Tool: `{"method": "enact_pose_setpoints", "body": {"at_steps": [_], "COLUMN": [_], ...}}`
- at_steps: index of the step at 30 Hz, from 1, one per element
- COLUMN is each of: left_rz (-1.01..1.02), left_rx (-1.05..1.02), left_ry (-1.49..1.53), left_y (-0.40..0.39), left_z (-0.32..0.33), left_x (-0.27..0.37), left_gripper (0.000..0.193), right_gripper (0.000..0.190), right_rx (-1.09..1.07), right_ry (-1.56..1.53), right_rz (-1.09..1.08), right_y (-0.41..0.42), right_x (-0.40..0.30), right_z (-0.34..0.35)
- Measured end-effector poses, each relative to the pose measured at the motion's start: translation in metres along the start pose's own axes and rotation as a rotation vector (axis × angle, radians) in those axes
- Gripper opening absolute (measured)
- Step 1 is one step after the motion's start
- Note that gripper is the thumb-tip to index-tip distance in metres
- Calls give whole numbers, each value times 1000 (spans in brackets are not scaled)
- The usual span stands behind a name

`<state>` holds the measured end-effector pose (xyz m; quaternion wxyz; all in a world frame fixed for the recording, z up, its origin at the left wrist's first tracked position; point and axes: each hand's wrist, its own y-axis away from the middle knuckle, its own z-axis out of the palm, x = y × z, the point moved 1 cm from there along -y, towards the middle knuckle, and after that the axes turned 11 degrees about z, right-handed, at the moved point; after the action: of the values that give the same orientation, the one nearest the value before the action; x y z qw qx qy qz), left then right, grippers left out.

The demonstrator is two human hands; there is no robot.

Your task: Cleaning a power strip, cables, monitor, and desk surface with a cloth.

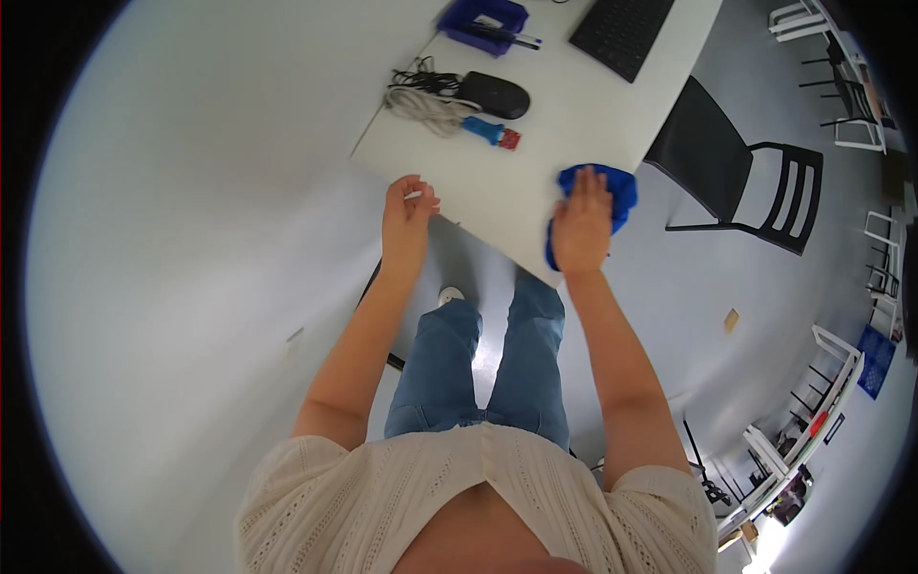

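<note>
My right hand (584, 222) presses palm down on a crumpled blue cloth (622, 192) at the right front corner of the white table (495, 194). The cloth shows beyond the fingertips and along both sides of the hand. Just off the table's near left edge is my left hand (407, 222), its fingers loosely bent with nothing visible in them. Farther in on the tabletop lie a black computer mouse (495, 95) with its coiled cord, and a bundled grey cable (427, 109) beside a blue and red connector piece (491, 133).
A dark blue plastic tray (470, 18) holding pens stands at the far left of the table, with a black keyboard (622, 32) to its right. A black chair (710, 154) stands close to the table's right edge. A white wall (215, 179) rises on the left.
</note>
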<state>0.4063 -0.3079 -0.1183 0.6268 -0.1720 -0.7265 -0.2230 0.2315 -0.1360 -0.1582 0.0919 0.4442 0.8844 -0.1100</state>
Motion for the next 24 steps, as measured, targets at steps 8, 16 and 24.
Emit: {"method": "enact_pose_setpoints", "body": {"at_steps": [8,16,24], "left_rz": [-347,-313,-362], "left_rx": [448,677,659], "left_ry": [82,-398,-135], "left_y": [-105,-127,-94], "left_z": [39,49,54], "left_x": [-40,-85,-36], "left_gripper": [43,51,35], "right_gripper": [44,49,40], "right_rx": [-443,-180,-489], "right_ry": [-318,-74,-462], "right_rz": [-711,-326,-881], "right_y": [-42,-96,-48], "right_x": [25,47,43], "right_z": [-2,-6,9]}}
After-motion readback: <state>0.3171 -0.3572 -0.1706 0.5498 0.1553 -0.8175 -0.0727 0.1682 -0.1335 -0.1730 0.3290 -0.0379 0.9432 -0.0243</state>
